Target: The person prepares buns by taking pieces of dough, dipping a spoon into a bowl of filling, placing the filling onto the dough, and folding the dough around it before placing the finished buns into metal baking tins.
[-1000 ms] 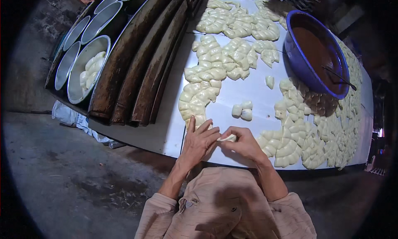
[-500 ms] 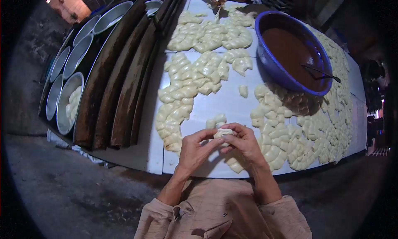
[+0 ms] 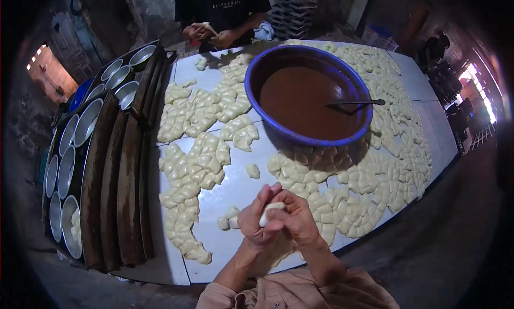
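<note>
My left hand [image 3: 256,218] and my right hand [image 3: 293,222] are together above the white-topped table [image 3: 213,245], closed round a small white dough piece [image 3: 270,211] that shows between my fingers and right thumb. Small loose dough pieces [image 3: 225,221] lie just left of my wrists. Large patches of scored, glossy pale dough [image 3: 190,172] spread over the table to the left and right of my hands. Another small lump [image 3: 252,171] sits above them. A large blue basin [image 3: 353,132] of brown liquid, with a dark long-handled utensil [image 3: 369,102] in it, stands beyond my hands.
Dark curved troughs [image 3: 129,202] and racks of metal tins [image 3: 67,170] line the left side. A co-worker in a dark shirt [image 3: 222,9] holds something pale at the far edge. Stacked dark objects [image 3: 294,14] stand behind, with cluttered dark equipment [image 3: 439,68] at the far right.
My view has tilted up, showing more of the co-worker and room. My hands have come together from the table surface and now close more tightly round the dough piece, turned more upright.
</note>
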{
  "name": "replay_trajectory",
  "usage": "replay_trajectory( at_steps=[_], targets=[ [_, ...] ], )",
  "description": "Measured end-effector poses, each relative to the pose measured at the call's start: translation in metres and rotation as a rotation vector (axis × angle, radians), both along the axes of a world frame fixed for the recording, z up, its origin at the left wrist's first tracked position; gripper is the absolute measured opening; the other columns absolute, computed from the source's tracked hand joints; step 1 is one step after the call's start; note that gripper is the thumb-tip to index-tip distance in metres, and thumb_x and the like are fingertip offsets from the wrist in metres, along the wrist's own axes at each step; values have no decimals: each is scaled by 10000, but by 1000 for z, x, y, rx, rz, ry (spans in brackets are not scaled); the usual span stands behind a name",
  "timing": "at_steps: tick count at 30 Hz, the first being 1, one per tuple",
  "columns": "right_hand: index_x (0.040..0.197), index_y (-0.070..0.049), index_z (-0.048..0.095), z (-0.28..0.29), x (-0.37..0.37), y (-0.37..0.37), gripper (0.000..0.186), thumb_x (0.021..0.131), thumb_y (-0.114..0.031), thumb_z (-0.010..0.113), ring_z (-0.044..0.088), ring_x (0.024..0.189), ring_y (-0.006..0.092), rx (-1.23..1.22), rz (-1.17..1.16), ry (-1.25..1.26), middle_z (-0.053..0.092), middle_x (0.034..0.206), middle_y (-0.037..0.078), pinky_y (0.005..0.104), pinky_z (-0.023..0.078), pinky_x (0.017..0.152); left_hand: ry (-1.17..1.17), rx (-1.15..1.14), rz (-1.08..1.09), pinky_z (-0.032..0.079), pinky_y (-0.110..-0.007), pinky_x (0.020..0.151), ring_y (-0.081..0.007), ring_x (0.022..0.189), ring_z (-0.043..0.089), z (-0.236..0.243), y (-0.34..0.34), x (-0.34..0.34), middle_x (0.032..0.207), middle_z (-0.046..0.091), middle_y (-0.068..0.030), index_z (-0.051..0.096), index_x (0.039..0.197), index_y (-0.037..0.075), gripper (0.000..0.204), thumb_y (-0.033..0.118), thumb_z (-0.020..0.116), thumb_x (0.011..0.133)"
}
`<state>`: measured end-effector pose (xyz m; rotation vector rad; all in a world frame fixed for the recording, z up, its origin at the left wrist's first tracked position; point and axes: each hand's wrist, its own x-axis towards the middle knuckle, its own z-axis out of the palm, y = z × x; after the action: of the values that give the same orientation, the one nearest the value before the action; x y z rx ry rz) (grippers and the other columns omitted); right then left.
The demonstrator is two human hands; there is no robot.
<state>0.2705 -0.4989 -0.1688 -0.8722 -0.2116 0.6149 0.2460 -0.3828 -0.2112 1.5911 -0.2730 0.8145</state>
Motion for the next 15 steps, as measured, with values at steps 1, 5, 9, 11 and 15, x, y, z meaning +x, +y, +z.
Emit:
replay_trajectory(
  at_steps=[1, 5, 9, 11, 15],
  targets=[
    [1126, -8, 602, 3, 7, -4, 229, 919, -60, 686, 657, 932, 109, 2, -6, -10, 672, 986, 59, 242, 522, 812, -24, -105, -43, 563, -361, 884, -331, 1112, 676, 2, -8, 10, 1254, 643, -269, 339, 1487, -76, 960, 516, 727, 838],
    [1127, -17, 596, 5, 46, -19, 204, 962, -126, 647, 647, 881, 107, 113, -15, 86, 659, 980, 40, 249, 522, 799, 155, -195, -87, 556, -354, 901, -307, 1116, 672, -10, -27, 20, 1322, 595, -281, 158, 1560, -23, 976, 337, 762, 884],
    [1132, -11, 585, 19, 150, -43, 233, 920, -90, 640, 624, 868, 98, -293, -219, -338, 654, 992, 33, 267, 517, 783, 648, -415, -292, 549, -326, 925, -213, 1089, 664, -20, -5, 0, 1385, 533, -273, 57, 1599, 98, 856, 36, 625, 961],
    [1041, -18, 630, 20, 204, -55, 201, 918, -171, 589, 628, 830, 114, -754, -194, -440, 681, 929, 54, 278, 511, 755, 754, -381, -225, 558, -318, 909, -205, 1047, 677, -23, 15, -12, 1312, 597, -244, 144, 1587, 79, 765, 38, 601, 975],
    [983, -19, 671, -14, 265, -72, 276, 888, -267, 595, 655, 792, 161, -1303, 159, -863, 700, 882, 92, 321, 515, 746, 908, -304, -102, 542, -304, 870, -167, 1005, 676, -14, 32, -15, 1199, 670, -182, 412, 1476, 29, 541, 121, 628, 988]
  ],
)
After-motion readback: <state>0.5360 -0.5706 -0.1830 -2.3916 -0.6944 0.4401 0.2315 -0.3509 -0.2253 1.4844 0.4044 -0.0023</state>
